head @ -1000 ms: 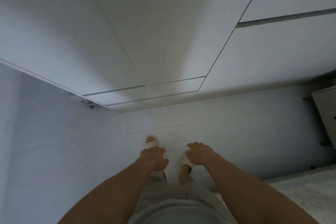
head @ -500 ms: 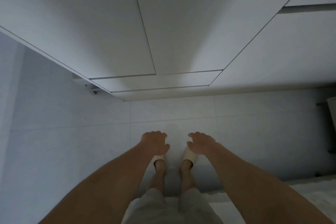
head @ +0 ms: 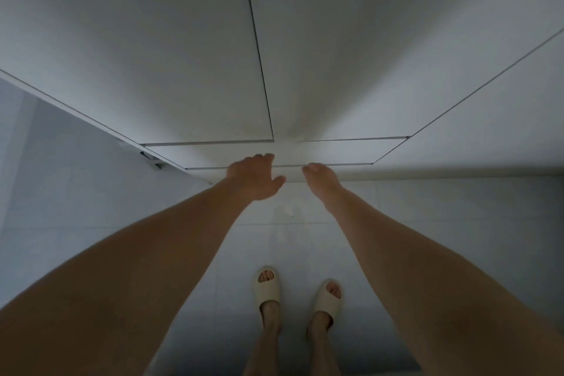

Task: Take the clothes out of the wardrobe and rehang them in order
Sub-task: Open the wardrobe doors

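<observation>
Both hands reach for the shut wardrobe doors.

My left hand (head: pixel 254 175) has its fingers spread and holds nothing; my right hand (head: pixel 320 178) seems loosely curled, also empty, though the light is dim. Both are at the low edge of the wardrobe (head: pixel 183 55), middle of the frame, I think to pull the doors open. The clothes are hidden inside.

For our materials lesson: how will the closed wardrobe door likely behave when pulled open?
The wardrobe door looks a flat, rigid panel, so probably stiff, swinging rather than flexing. No handle shows; the left hand and right hand may find its smooth lower edge slippery.
</observation>
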